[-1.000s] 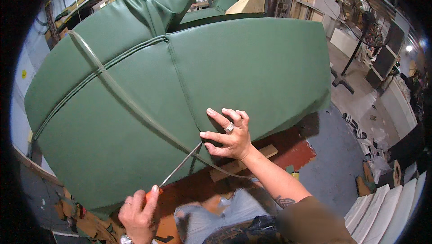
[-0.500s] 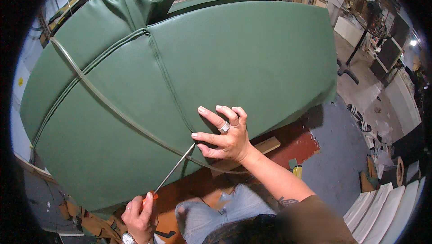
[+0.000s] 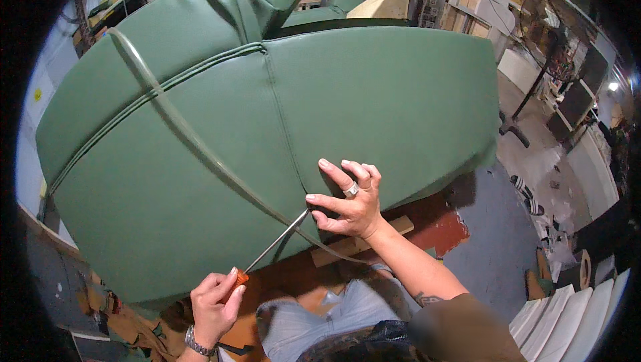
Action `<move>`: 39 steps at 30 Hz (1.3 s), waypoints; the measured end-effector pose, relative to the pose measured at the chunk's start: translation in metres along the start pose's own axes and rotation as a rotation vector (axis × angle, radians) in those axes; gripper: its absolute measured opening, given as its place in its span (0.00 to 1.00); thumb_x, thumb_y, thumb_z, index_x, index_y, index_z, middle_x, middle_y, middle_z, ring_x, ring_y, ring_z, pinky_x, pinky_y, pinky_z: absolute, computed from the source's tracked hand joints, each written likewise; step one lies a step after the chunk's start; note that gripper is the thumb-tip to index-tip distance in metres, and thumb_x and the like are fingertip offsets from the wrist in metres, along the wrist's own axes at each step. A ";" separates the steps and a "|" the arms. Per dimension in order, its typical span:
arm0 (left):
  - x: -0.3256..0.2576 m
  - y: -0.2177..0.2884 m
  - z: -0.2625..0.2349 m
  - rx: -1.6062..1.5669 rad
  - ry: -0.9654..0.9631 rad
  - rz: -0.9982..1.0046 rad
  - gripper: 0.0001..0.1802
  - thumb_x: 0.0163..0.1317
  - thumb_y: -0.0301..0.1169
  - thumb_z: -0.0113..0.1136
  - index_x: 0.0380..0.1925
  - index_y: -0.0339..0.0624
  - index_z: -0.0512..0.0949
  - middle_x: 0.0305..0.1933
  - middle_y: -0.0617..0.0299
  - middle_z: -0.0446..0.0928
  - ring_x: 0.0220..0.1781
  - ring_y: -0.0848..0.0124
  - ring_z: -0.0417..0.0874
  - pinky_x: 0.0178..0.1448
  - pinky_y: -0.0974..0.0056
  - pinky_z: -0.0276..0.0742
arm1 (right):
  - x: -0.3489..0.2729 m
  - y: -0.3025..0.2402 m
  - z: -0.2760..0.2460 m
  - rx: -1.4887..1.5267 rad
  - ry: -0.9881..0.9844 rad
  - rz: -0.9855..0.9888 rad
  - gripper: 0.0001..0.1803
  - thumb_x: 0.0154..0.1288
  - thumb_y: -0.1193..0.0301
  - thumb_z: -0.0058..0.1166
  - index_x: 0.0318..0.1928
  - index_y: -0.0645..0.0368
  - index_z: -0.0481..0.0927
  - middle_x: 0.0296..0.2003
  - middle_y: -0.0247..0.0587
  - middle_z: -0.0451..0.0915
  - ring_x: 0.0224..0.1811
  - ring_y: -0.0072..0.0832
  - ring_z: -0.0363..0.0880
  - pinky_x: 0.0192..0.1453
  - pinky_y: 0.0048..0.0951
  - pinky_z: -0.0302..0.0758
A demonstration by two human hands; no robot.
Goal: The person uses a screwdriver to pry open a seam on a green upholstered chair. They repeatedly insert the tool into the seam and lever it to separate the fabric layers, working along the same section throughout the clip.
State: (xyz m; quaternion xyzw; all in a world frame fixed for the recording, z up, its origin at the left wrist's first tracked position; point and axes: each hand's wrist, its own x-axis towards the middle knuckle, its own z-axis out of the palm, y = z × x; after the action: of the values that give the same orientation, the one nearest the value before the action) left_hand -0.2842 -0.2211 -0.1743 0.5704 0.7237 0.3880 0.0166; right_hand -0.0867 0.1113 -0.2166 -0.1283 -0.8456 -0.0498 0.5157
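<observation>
A large piece of green upholstery (image 3: 387,95) spreads out before me, with a stitched seam (image 3: 284,115) running down it. My left hand (image 3: 217,298), at the lower left, is closed round the orange handle of a screwdriver (image 3: 274,247). The long metal shaft slants up to the right, and its tip touches the green cover near the seam's lower end. Beside that tip, my right hand (image 3: 350,202) rests on the cover with its fingers spread; thumb and forefinger lie on either side of the spot. The fingers hide part of the cover there.
A clear flexible tube (image 3: 200,148) curves across the upholstery and passes by the screwdriver shaft. Under the near edge lies a wooden strip (image 3: 400,225) on a reddish-brown surface. A standing fan (image 3: 544,35) is at the far right, and long white panels (image 3: 567,322) lean at the lower right.
The view has shifted, so the upholstery sits lower and further right. My left hand and the screwdriver handle have come up a little; the tip stays by my right fingers.
</observation>
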 end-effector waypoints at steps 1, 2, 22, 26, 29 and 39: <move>0.001 -0.004 0.001 -0.005 -0.004 0.005 0.21 0.62 0.21 0.77 0.57 0.38 0.91 0.36 0.53 0.87 0.32 0.66 0.87 0.37 0.65 0.83 | 0.000 0.000 0.000 -0.004 0.000 -0.005 0.17 0.53 0.48 0.74 0.46 0.19 0.93 0.77 0.27 0.79 0.74 0.39 0.70 0.80 0.49 0.57; 0.002 -0.007 0.002 -0.045 -0.013 0.001 0.21 0.62 0.21 0.77 0.57 0.38 0.91 0.36 0.53 0.87 0.32 0.67 0.87 0.38 0.65 0.82 | 0.000 0.000 0.000 -0.009 0.000 -0.009 0.17 0.53 0.48 0.74 0.47 0.19 0.93 0.77 0.27 0.79 0.74 0.39 0.70 0.80 0.50 0.57; -0.036 -0.012 0.058 -0.086 0.140 -0.028 0.22 0.64 0.23 0.74 0.59 0.36 0.88 0.44 0.54 0.87 0.38 0.65 0.87 0.47 0.62 0.84 | -0.001 0.004 0.000 -0.019 -0.017 -0.029 0.19 0.54 0.45 0.75 0.49 0.18 0.92 0.78 0.27 0.78 0.75 0.38 0.69 0.79 0.49 0.58; -0.045 -0.017 0.066 -0.489 -0.036 -0.324 0.18 0.76 0.29 0.67 0.61 0.32 0.85 0.49 0.60 0.90 0.40 0.77 0.85 0.45 0.66 0.83 | -0.001 0.003 -0.001 -0.009 -0.016 -0.027 0.20 0.54 0.42 0.75 0.49 0.19 0.92 0.78 0.27 0.78 0.75 0.38 0.69 0.79 0.49 0.58; -0.049 -0.022 0.073 -0.818 -0.089 -0.548 0.17 0.77 0.30 0.67 0.61 0.33 0.84 0.47 0.61 0.90 0.36 0.78 0.85 0.41 0.69 0.82 | 0.000 0.003 -0.002 -0.008 -0.016 -0.027 0.21 0.54 0.42 0.75 0.50 0.19 0.92 0.78 0.27 0.77 0.75 0.38 0.68 0.78 0.49 0.59; -0.055 -0.008 0.101 -0.682 -0.101 -0.655 0.16 0.86 0.39 0.60 0.52 0.36 0.86 0.36 0.64 0.89 0.27 0.81 0.80 0.30 0.71 0.74 | 0.001 0.003 -0.002 -0.009 -0.023 -0.027 0.21 0.54 0.45 0.75 0.50 0.18 0.92 0.78 0.27 0.77 0.76 0.38 0.68 0.78 0.50 0.59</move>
State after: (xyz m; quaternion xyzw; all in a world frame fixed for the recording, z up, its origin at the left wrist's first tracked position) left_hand -0.2244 -0.2125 -0.2730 0.2925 0.6952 0.5495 0.3595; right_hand -0.0845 0.1134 -0.2151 -0.1198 -0.8528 -0.0591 0.5049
